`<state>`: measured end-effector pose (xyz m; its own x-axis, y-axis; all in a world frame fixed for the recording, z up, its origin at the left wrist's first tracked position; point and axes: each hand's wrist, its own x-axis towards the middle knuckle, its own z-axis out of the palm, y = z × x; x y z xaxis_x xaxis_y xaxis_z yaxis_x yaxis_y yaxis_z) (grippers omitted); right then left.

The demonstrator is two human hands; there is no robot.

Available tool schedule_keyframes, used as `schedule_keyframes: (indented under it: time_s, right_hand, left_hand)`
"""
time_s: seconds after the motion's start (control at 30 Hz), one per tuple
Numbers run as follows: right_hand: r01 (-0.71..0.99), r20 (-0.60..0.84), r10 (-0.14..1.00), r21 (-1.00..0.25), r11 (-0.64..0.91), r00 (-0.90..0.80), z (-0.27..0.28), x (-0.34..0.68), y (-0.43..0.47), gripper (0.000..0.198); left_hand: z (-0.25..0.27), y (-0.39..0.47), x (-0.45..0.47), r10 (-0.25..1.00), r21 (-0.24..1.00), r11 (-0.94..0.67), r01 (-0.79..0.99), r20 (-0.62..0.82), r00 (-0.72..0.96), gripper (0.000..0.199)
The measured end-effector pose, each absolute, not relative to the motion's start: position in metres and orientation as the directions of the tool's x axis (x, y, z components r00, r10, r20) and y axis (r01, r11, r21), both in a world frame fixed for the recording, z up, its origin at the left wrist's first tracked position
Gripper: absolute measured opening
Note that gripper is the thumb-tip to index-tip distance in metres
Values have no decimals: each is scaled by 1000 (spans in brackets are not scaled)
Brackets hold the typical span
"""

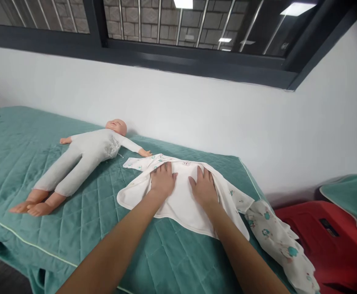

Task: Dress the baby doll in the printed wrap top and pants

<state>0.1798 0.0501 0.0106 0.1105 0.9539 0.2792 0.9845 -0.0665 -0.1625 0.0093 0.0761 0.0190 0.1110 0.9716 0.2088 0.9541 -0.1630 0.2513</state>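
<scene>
A white baby shirt (pixel 181 196) lies spread open with its plain inside facing up; its printed sleeves stick out at either side. My left hand (pixel 163 180) rests on the left part of the shirt, fingers stretched out and partly under the fabric edge. On the right part lies my right hand (pixel 203 188), fingers spread, their tips near the opened front panel. Neither hand grips anything that I can see. To the left, a baby doll (pixel 89 149) with a white cloth body lies on its back, one hand close to the shirt's left sleeve.
The green quilted cover (pixel 101 228) lies under everything. At the right edge is a bunched printed baby garment (pixel 279 241). Beyond it stands a red plastic chair (pixel 328 237) with green cloth (pixel 353 200) over it. A white wall (pixel 178 106) and window run along the back.
</scene>
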Motion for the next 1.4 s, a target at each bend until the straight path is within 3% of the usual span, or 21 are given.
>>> schedule_keyframes:
  time_s: [0.27, 0.47, 0.63, 0.83, 1.07, 1.4]
  right_hand:
    - [968, 96, 985, -220, -121, 145, 2, 181, 59, 68]
    - [977, -10, 992, -176, -122, 123, 7, 180, 59, 69]
    - [980, -31, 992, -155, -127, 123, 9, 178, 60, 69]
    - [979, -51, 991, -157, -132, 125, 8, 175, 52, 72]
    - [971, -11, 983, -158, -181, 182, 11, 171, 36, 71]
    - [982, 70, 986, -131, -139, 149, 11, 183, 68, 67]
  left_hand:
    - [17, 101, 8, 995, 321, -102, 942, 15, 103, 55]
    - [19, 102, 11, 996, 313, -71, 947, -24, 82, 56]
    - [19, 96, 22, 999, 275, -31, 961, -29, 41, 59]
    - [12, 73, 23, 995, 249, -95, 964, 41, 87, 65]
    - [12, 62, 17, 989, 235, -128, 964, 103, 106, 64]
    - [21, 90, 11, 980, 277, -194, 941, 101, 172, 59]
